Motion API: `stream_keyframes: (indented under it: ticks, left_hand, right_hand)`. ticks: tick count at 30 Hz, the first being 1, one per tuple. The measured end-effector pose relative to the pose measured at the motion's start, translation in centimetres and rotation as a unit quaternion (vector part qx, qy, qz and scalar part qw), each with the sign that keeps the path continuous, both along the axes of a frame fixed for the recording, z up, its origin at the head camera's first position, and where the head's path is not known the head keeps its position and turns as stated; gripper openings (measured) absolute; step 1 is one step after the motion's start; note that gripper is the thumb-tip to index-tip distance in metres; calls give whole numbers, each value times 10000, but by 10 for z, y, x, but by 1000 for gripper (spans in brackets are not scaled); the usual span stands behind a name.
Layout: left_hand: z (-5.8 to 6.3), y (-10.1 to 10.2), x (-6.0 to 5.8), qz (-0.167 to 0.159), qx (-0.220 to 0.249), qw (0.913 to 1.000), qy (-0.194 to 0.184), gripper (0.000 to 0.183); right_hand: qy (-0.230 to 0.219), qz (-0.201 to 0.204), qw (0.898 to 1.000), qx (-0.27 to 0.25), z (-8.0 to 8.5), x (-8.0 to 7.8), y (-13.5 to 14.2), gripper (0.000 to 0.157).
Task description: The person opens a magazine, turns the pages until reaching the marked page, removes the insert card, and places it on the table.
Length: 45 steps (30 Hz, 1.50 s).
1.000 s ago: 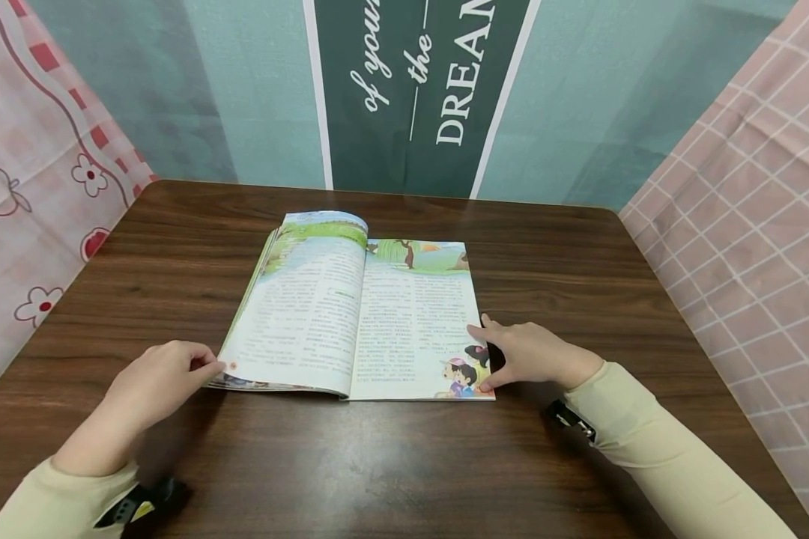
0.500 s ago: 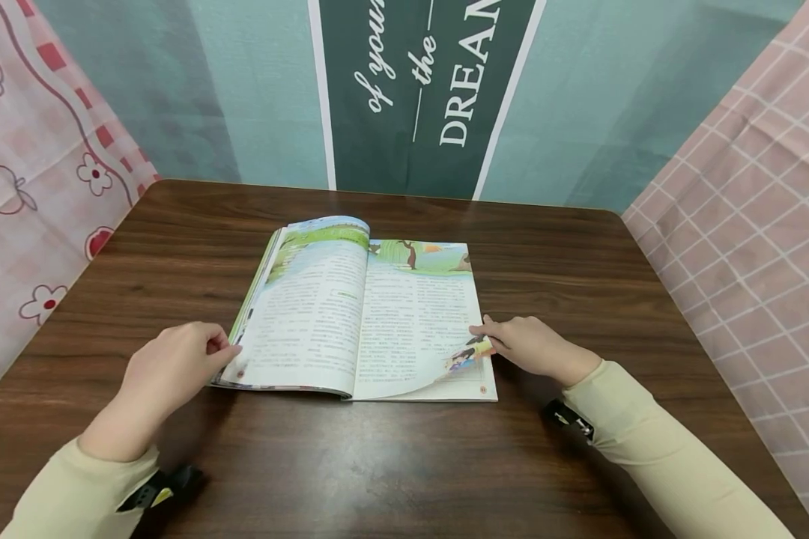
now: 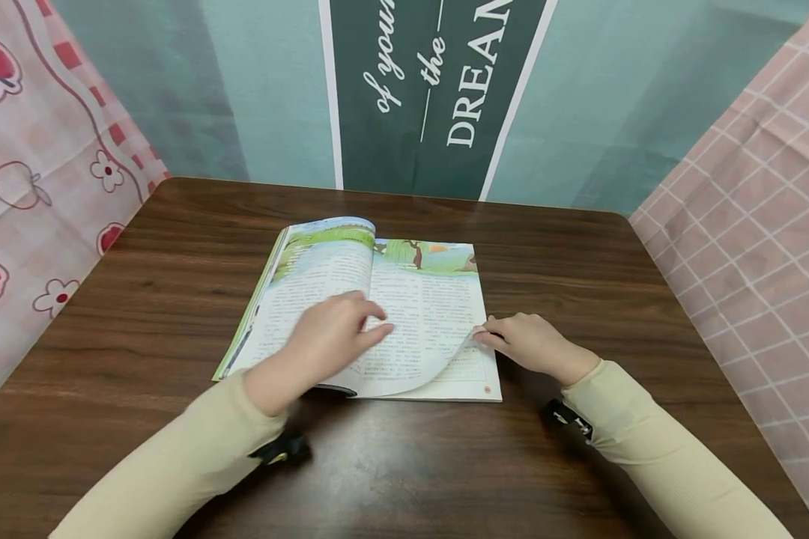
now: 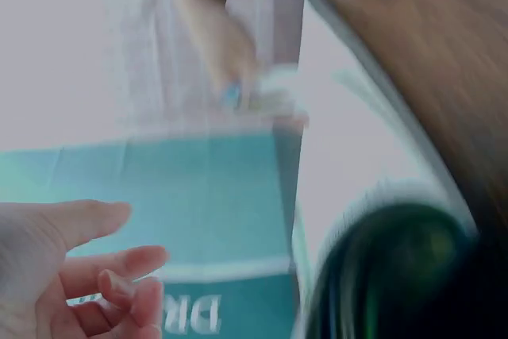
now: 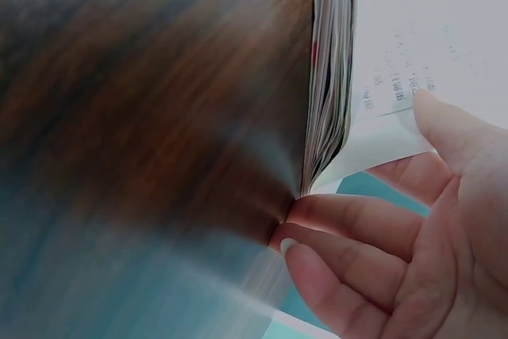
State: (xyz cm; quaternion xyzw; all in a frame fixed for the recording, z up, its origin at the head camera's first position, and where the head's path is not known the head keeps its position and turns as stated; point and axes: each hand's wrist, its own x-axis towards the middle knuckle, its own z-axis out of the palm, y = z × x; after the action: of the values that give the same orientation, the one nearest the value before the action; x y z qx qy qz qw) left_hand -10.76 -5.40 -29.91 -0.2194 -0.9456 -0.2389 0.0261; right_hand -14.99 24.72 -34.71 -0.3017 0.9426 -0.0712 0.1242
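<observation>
An open magazine [image 3: 404, 299] lies on the table, with printed text and coloured drawings along its top. My right hand [image 3: 532, 344] pinches the lower outer edge of the right-hand page [image 3: 438, 355], which curls up off the sheets beneath. In the right wrist view the thumb [image 5: 452, 129] presses on the page's face, with a finger behind it. My left hand [image 3: 330, 337] hovers over the middle of the magazine, fingers loosely bent. Nothing lies between its thumb and fingers in the left wrist view [image 4: 87, 275]; that view is blurred.
The dark wooden table [image 3: 391, 479] spreads around the magazine. A teal cloth with lettering [image 3: 472, 97] hangs behind it. Pink patterned cloth [image 3: 34, 187] is at the left, and pink checked cloth [image 3: 768, 209] at the right. Each wrist wears a black strap [image 3: 569, 419].
My left hand has left the magazine's lower left edge and moved right, over its middle. My right hand has taken hold of the right page's corner and lifted it into a curl.
</observation>
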Motion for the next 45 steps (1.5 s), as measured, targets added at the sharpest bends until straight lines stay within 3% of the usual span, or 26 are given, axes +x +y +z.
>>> stream_keyframes:
  ticks: [5,9,14,22,39,41,45]
  left_hand:
    - [-1,47,-9,-566,-261,9979,-173,34]
    - [-3,70,-14,-746,-453,9954,-404,41]
    - [-3,85,-18,-788,-515,9942,-515,32]
    - [-5,95,-24,-751,-523,9947,-472,17]
    - [-7,104,-31,-583,-399,9971,-294,15]
    - [-8,102,-31,-538,-440,9972,-273,15]
    - [-10,95,-33,-414,-586,9971,-243,11]
  right_hand:
    - [-15,-83,10000,9,0,-1,0,32]
    - [-81,-125,9999,-3,2,-1,-1,34]
    - [-66,-153,9999,-31,3,-1,-2,32]
    - [58,-129,9999,22,3,-1,-2,33]
    - [226,-90,9997,92,4,-1,0,30]
    - [103,-145,9997,154,4,0,0,36]
    - [-249,-283,9990,221,3,1,3,68]
